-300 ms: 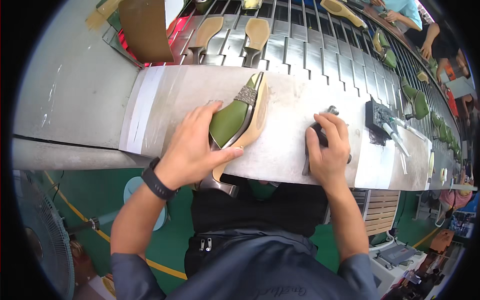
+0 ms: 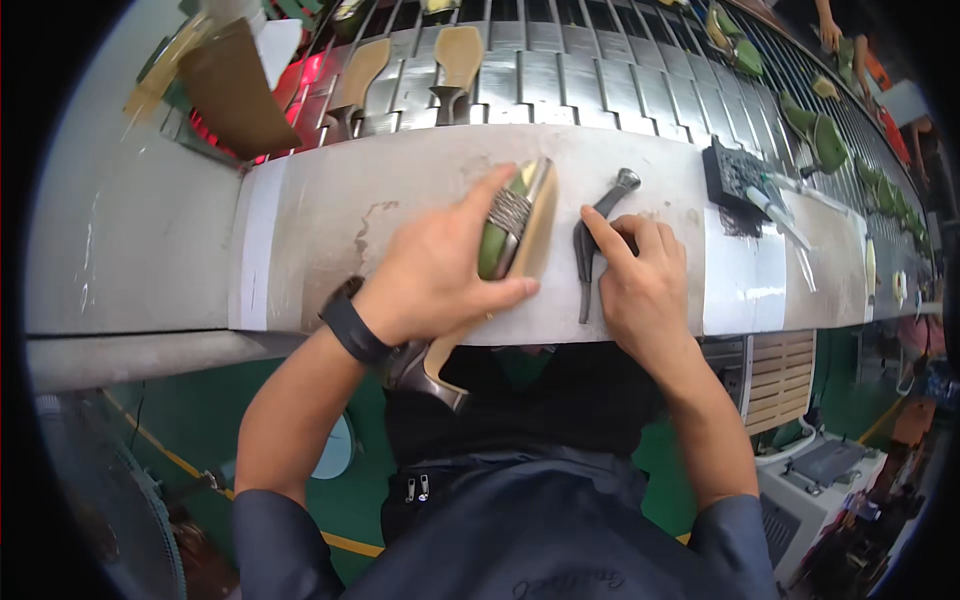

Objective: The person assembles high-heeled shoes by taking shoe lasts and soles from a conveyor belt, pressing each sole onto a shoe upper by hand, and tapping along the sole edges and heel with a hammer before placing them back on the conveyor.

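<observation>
A green high-heeled shoe with a glittery braided band, a tan sole and a dark metallic heel lies tilted on its side in my left hand. My fingers wrap over its upper and the thumb presses by the sole's edge. Its toe points away from me, and the heel reaches over the bench's near edge. To the right, my right hand is curled at a dark metal cobbler's hammer on the bench. The index finger lies against the hammer's head; the palm hides its handle.
The pale bench runs along a slatted metal conveyor carrying tan-soled shoes and green shoes. A black block and white-handled brushes sit at the right. A brown board stands far left; a fan is below.
The shoe and my left hand have shifted right, and the hand sits further up the shoe. My right hand has moved slightly left; its index finger is now extended and more of the hammer's head shows.
</observation>
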A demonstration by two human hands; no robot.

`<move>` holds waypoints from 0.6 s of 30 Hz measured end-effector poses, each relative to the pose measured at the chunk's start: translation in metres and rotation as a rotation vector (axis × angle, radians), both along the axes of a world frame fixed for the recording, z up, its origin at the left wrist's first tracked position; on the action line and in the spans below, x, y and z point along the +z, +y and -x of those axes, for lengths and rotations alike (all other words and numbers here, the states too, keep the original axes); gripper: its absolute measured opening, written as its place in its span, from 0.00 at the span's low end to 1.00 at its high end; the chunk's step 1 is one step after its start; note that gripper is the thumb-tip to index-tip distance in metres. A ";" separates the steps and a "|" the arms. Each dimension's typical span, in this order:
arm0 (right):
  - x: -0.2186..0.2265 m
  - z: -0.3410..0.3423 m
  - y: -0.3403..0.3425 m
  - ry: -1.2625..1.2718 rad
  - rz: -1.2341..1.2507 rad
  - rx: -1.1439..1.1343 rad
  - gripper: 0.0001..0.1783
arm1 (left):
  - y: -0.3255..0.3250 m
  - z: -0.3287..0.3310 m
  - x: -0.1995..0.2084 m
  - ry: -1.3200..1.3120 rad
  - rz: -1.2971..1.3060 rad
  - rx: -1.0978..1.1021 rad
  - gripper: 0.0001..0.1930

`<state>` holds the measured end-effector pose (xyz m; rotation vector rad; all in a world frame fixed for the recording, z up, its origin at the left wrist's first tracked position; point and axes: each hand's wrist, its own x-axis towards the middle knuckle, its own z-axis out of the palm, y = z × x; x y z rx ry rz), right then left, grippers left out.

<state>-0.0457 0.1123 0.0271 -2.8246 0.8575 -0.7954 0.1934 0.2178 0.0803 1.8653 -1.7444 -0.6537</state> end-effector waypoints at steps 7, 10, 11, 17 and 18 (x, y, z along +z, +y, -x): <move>0.038 0.001 0.008 -0.257 -0.738 0.026 0.19 | -0.001 0.011 -0.004 -0.014 -0.050 -0.052 0.55; 0.032 -0.002 0.014 -0.688 -0.816 0.172 0.16 | -0.004 0.011 -0.011 -0.005 0.130 -0.092 0.54; 0.029 -0.006 0.019 -0.690 -0.821 0.164 0.16 | -0.005 0.012 -0.009 0.001 0.127 -0.099 0.53; 0.027 -0.018 0.011 -0.920 -1.216 0.154 0.15 | -0.007 0.010 -0.004 0.040 0.012 -0.102 0.54; 0.038 -0.021 0.008 -0.839 -1.192 0.116 0.14 | -0.007 0.009 -0.006 0.024 0.063 -0.109 0.55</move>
